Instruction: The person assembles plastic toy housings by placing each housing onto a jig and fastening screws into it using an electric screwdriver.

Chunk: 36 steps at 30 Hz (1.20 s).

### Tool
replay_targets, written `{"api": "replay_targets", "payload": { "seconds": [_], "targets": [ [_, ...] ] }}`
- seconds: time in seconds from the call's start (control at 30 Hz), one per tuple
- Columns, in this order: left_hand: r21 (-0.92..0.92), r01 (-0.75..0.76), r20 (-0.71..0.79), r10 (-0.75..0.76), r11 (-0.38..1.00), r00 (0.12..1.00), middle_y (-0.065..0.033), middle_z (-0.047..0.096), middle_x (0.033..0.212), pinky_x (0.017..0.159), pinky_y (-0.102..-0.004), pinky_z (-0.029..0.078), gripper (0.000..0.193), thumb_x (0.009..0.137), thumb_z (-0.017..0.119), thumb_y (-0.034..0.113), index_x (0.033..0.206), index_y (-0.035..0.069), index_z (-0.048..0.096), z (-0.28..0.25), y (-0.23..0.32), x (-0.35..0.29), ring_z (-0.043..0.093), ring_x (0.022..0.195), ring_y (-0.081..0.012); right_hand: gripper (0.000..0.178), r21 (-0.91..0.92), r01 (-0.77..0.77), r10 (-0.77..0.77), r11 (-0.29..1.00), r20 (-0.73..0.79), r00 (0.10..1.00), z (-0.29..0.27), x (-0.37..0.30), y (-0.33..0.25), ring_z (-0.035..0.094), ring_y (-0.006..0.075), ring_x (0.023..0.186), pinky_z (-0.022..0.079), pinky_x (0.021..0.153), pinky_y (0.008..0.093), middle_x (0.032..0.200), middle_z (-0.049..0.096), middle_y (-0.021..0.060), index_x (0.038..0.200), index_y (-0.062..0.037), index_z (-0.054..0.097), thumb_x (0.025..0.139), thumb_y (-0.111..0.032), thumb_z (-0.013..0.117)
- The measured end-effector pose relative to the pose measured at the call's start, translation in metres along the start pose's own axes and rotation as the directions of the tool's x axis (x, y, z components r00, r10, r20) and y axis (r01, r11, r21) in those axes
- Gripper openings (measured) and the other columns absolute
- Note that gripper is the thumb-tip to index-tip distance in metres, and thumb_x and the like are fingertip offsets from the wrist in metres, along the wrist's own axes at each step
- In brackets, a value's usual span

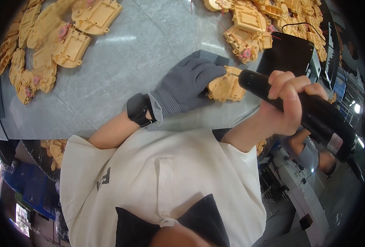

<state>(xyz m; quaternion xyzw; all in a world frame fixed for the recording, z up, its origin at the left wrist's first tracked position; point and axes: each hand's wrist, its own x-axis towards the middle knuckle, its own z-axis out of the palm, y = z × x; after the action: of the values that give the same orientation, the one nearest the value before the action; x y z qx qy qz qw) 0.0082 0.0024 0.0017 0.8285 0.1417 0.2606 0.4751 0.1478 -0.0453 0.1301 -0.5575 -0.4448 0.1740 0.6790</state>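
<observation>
Grey-gloved left hand [190,82] clamps yellow rounded plastic housing [225,87]; bare right hand [287,101] wraps black cylindrical screwdriver [323,116]. Tilted metal bit [234,74] could slip.

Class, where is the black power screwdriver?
The screwdriver is right of centre in the head view, gripped by the right hand, its tip at the yellow part.

Gloved left hand [184,84] by the table's [129,78] near edge, covering one end of the yellow housing [228,88]! Right hand [287,99] masks the black driver's [326,117] middle; bit contact, too small to call. Far-left corner: yellow parts [94,16] cropped by the picture's top edge.
</observation>
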Motion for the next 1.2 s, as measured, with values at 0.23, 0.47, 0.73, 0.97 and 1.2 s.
{"api": "replay_targets", "payload": {
  "seconds": [0.23,0.47,0.73,0.97,1.2],
  "targets": [
    [0.007,0.008,0.011,-0.008,1.000,1.000,-0.0070,0.055,0.107,0.087,-0.0400,0.044,0.069,0.057,0.078,0.023,0.117,0.013,0.045,-0.002,0.002,0.000,0.052,0.100,-0.0280,0.035,0.088,0.033,-0.030,0.996,-0.036,0.999,0.010,-0.001,0.005,0.045,0.0176,0.041,0.043,0.048,0.0326,0.057,0.048,0.0093,0.093,-0.0024,0.042,0.063,0.007,0.057],
    [0.064,0.008,0.031,-0.010,0.998,0.999,-0.0080,0.054,0.106,0.087,-0.0396,0.044,0.070,0.058,0.077,0.027,0.119,0.013,0.044,-0.006,0.006,-0.003,0.051,0.101,-0.0300,0.036,0.180,0.026,0.014,0.983,-0.217,0.976,-0.002,-0.012,-0.006,0.045,0.0176,0.044,0.042,0.053,0.0342,0.056,0.045,0.0065,0.101,-0.0033,0.045,0.066,0.003,0.052],
    [0.098,0.021,0.083,-0.029,0.995,0.996,-0.0087,0.053,0.109,0.087,-0.0393,0.043,0.071,0.059,0.077,0.030,0.119,0.012,0.044,-0.013,0.003,-0.002,0.049,0.103,-0.0309,0.019,0.711,-0.303,-0.130,0.635,0.485,0.865,0.021,-0.013,-0.072,0.064,0.0231,0.055,0.049,0.045,0.0285,0.089,0.064,0.0120,0.073,-0.0043,0.056,0.063,0.010,0.065],
    [0.100,-0.007,0.109,-0.004,0.995,0.994,-0.0073,0.052,0.109,0.086,-0.0382,0.044,0.071,0.060,0.076,0.030,0.120,0.013,0.043,-0.002,0.013,0.007,0.048,0.105,-0.0293,0.009,0.780,-0.496,-0.214,0.382,0.597,0.774,0.008,-0.009,-0.096,0.055,0.0137,0.046,0.039,0.038,0.0169,0.096,0.063,0.0177,0.074,-0.0056,0.056,0.074,0.003,0.058],
    [0.105,0.014,0.129,-0.028,0.994,0.991,-0.0071,0.052,0.109,0.086,-0.0382,0.044,0.071,0.059,0.077,0.031,0.119,0.014,0.044,-0.007,0.014,0.004,0.048,0.106,-0.0291,0.009,0.814,-0.449,-0.192,0.370,0.539,0.820,0.009,-0.016,-0.100,0.053,0.0128,0.042,0.036,0.034,0.0171,0.098,0.062,0.0202,0.074,-0.0043,0.056,0.073,0.004,0.058]
  ]
}}
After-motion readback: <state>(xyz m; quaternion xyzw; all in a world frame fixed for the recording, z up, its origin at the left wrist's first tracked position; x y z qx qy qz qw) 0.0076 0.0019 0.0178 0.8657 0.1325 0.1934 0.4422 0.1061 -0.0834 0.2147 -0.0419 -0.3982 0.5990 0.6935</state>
